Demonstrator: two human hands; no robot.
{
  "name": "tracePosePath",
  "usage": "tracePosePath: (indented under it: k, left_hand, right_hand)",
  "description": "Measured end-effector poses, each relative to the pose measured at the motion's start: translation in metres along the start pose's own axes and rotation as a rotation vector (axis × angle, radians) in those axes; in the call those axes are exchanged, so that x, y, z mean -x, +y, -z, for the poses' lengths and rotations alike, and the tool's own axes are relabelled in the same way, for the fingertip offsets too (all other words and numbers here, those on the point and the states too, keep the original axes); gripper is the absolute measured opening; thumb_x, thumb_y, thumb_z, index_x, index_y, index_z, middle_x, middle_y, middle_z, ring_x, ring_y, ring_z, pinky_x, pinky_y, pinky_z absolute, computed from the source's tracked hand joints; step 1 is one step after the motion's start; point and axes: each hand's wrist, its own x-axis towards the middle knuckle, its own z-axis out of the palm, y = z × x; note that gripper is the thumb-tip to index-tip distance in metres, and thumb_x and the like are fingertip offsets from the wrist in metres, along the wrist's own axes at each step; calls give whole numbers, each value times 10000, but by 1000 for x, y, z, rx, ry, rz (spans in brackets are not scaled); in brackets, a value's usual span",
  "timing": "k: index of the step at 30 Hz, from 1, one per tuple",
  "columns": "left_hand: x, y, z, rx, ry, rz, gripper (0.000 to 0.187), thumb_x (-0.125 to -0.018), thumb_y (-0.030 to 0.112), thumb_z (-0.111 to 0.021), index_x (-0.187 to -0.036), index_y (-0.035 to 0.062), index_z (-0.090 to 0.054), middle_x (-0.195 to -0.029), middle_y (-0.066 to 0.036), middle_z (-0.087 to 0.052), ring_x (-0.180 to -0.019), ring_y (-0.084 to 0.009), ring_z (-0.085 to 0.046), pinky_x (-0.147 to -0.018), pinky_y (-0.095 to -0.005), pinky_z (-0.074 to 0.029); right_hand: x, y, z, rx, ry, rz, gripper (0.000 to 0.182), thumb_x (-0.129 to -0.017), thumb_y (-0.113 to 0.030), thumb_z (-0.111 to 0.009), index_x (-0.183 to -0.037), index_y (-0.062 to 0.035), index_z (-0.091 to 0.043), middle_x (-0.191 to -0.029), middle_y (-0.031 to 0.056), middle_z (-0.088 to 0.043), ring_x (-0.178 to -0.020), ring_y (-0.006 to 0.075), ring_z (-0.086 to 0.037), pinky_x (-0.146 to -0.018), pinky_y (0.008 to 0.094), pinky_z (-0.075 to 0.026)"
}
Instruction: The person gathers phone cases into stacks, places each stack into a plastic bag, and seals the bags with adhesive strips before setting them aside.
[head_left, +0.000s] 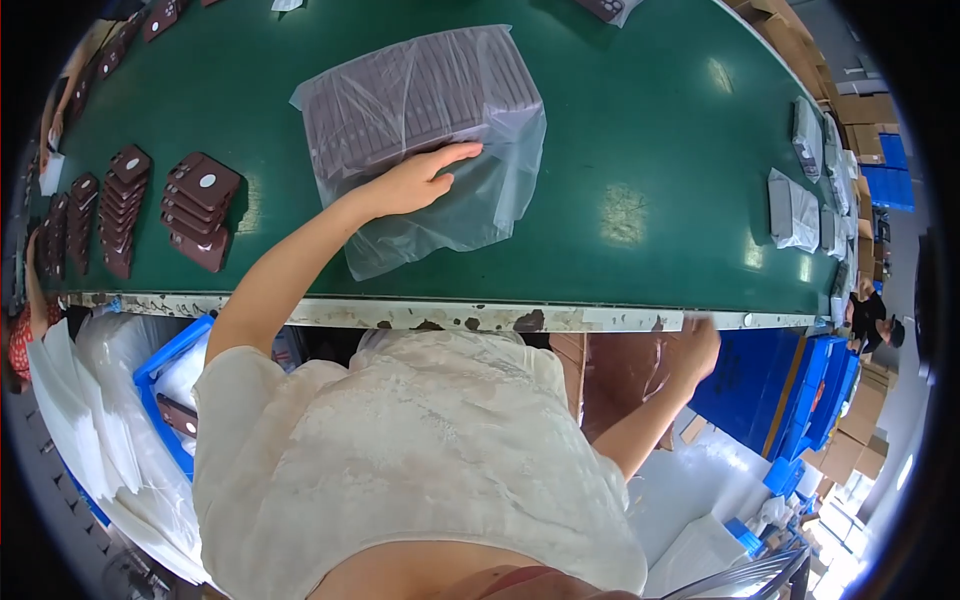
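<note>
A clear plastic bag [430, 110] filled with a tight row of dark maroon flat pieces, which look like phone cases, lies on the green table. My left hand [415, 185] rests on the bag's near side, its fingers stretched out and the thumb apart. Loose plastic from the bag spreads below this hand toward the table edge. My right hand [697, 347] is low at the table's front edge, to the right of my body. Its fingers look curled; anything inside them is hidden. Brown shiny plastic [620, 375] hangs or stands just left of that hand.
Fanned stacks of maroon phone cases [203, 205] lie at the table's left. White wrapped packs [793, 212] line its right end. Below the edge are a blue crate [150, 375] at left and blue bins [750, 380] at right. Other people stand at both sides.
</note>
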Motion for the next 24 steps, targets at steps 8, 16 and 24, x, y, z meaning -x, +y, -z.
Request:
tracePosePath:
  k: [8, 16, 24]
  left_hand:
    - [-1, -6, -8, 137, 48, 4, 514, -950, 18, -428, -1463, 48, -425, -1468, -100, -502, -1377, -231, -452, -1129, -333, -345]
    - [81, 32, 27, 128, 134, 266, 436, -1017, 141, -480, -1443, 45, -467, -1428, -78, -531, -1303, -195, -494, -1088, -300, -360]
    - [161, 67, 22, -238, 481, 194, 418, -963, 198, -586, -1368, 98, -559, -1306, -90, -598, -1221, -245, -544, -1011, -346, -419]
  right_hand:
    - [-38, -257, 20, -495, 84, 1415, 535, -785, 12, -739, -1272, -169, -612, -1396, 98, -534, -1287, 316, -519, -1102, 434, -404]
    - [-104, -309, -34, -1734, -672, 811, 68, -1007, -139, -579, -955, -96, -576, -908, 34, -671, -926, 168, -635, -939, 334, -464]
    - [-89, -329, -45, -1902, -497, 667, 125, -1045, -186, -525, -962, -94, -540, -766, 10, -565, -707, 113, -549, -735, 270, -468]
